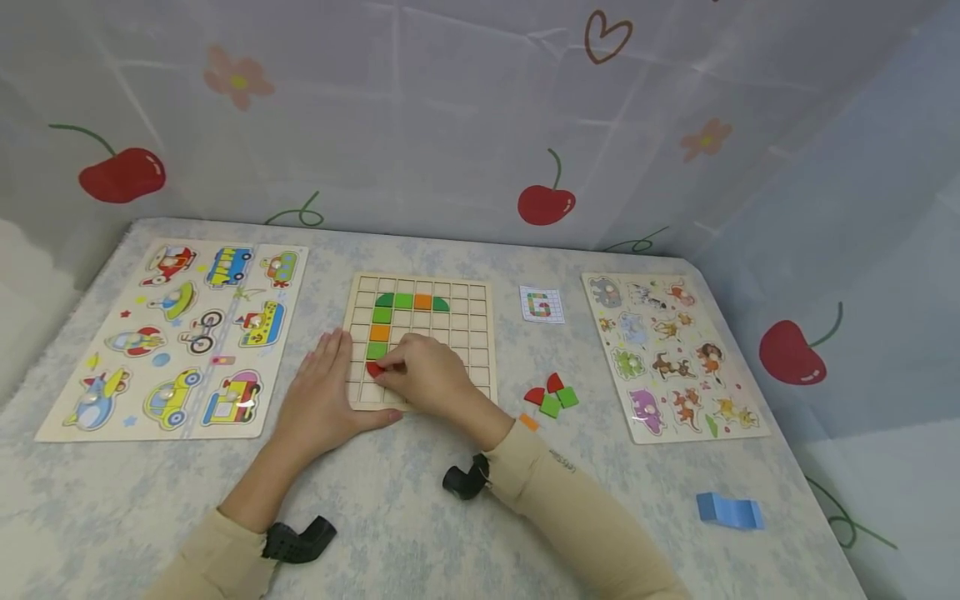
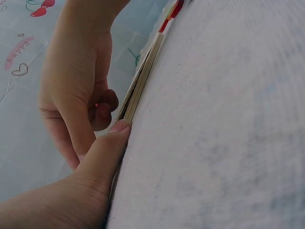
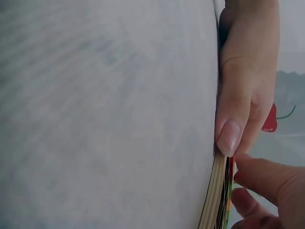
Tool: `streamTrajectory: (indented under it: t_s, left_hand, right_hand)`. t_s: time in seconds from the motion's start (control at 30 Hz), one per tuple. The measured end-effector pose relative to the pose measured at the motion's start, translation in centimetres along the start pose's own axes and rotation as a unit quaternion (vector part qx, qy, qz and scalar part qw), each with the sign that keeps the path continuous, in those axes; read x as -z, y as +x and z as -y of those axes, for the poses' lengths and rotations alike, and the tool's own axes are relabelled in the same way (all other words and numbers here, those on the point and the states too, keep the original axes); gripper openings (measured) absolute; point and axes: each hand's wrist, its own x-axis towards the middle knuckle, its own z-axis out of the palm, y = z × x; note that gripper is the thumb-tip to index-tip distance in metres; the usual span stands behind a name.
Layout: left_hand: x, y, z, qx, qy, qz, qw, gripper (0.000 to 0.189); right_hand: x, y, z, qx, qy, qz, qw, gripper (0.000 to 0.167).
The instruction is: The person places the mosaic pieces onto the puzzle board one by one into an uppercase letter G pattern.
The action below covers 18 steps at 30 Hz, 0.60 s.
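Observation:
A wooden grid board lies flat at the middle of the table. Green and orange pieces form a bent line on it, with a rounded green piece at its right end and a green square low on the left. Just below that square, my right hand pinches a red quarter-circle piece between thumb and fingertips, over the board's lower left. My left hand lies with straight fingers along the left edge, its thumb at the near edge.
Right of the board lie loose red pieces, green squares and an orange piece. Behind them is a small pattern card. A vehicle puzzle lies left, an animal puzzle right, a blue block nearer me.

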Motion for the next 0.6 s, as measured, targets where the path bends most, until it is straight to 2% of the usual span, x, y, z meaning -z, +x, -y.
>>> streamTrajectory:
  t_s: [0.17, 0.3, 0.6]
  left_hand:
    - [0.0, 0.0, 0.1, 0.003, -0.004, 0.002, 1.0, 0.14]
    - [-0.1, 0.0, 0.1, 0.009, -0.005, 0.004, 0.9999, 0.14]
    - [-0.2, 0.1, 0.1, 0.01, -0.004, 0.006, 0.9999, 0.142]
  right_hand:
    - [1.2, -1.5, -0.6, -0.023, 0.03, 0.012, 0.9992, 0.03]
    - [2.8, -3.4, -1.9, -0.045, 0.048, 0.013, 0.9978, 0.032]
    - [6.4, -8.4, -7.7, -0.094, 0.049, 0.001, 0.9944, 0.029]
